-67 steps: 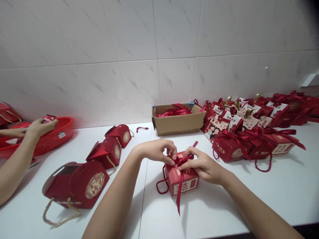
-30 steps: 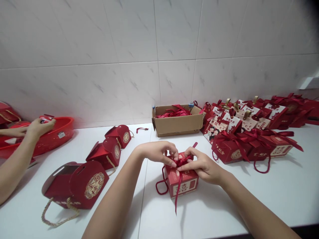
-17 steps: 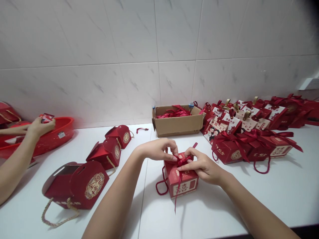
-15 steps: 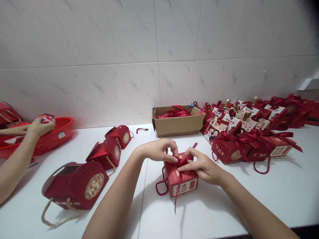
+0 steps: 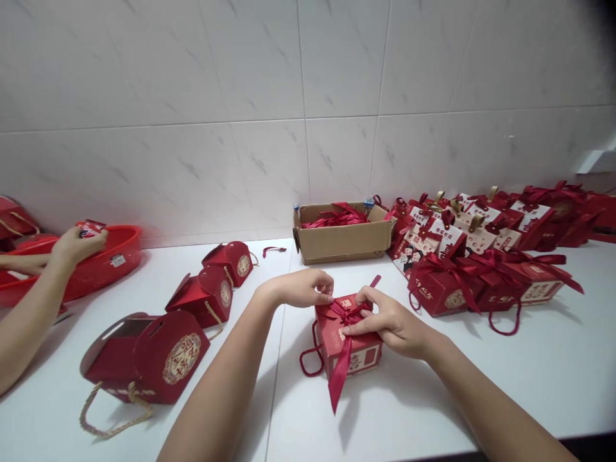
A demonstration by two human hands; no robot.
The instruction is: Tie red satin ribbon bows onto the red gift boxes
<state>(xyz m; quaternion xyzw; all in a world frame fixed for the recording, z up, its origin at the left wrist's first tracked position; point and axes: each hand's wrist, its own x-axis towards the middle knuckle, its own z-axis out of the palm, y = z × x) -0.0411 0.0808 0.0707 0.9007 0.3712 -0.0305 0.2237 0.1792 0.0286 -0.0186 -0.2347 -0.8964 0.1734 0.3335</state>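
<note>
A small red gift box [image 5: 332, 337] with printed characters stands upright on the white table in front of me. A dark red ribbon [image 5: 341, 371] is tied in a bow on its top, with one wide tail hanging down the front. My left hand [image 5: 305, 287] is closed in a pinch at the left side of the bow, seemingly on the ribbon's loop; the fingertips partly hide it. From the right, my right hand [image 5: 392, 323] pinches the ribbon beside the knot, a finger resting on the box top. A red cord handle [image 5: 312, 363] hangs at the box's left.
Three open red boxes with rope handles, the nearest a large box [image 5: 144, 359], line the left. A cardboard box [image 5: 344, 242] of ribbons stands behind. Bowed boxes [image 5: 443, 289] and gift bags crowd the right. At far left, another person's hand [image 5: 79, 247] holds a packet over a red basin [image 5: 110, 266].
My left hand has shifted slightly left and up, away from the knot. The front ribbon tail has turned from edge-on to flat and wide. My right hand stays nearly still.
</note>
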